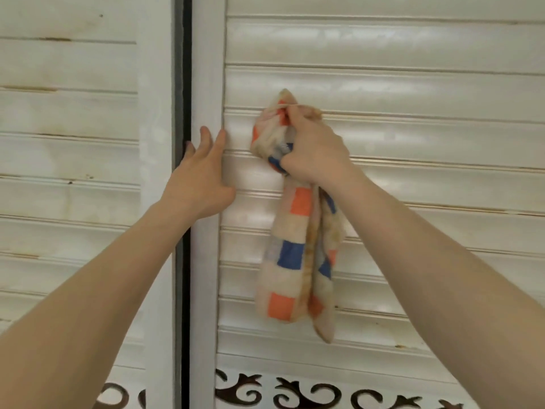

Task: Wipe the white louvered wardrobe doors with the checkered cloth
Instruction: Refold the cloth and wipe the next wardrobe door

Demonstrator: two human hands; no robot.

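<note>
The right hand (315, 152) clenches the orange-blue checkered cloth (290, 261) on one white louvered door (427, 84), the left hand (197, 181) spread flat; the other door (67, 113) seems unwiped.

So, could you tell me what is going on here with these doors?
A person is partway through wiping. The right hand grips the bunched checkered cloth against a slat of the right door, and most of the cloth hangs below the hand. The left hand rests with straight fingers on that door's frame, beside the dark gap between the doors. The left door shows brownish marks along some slats.
</note>
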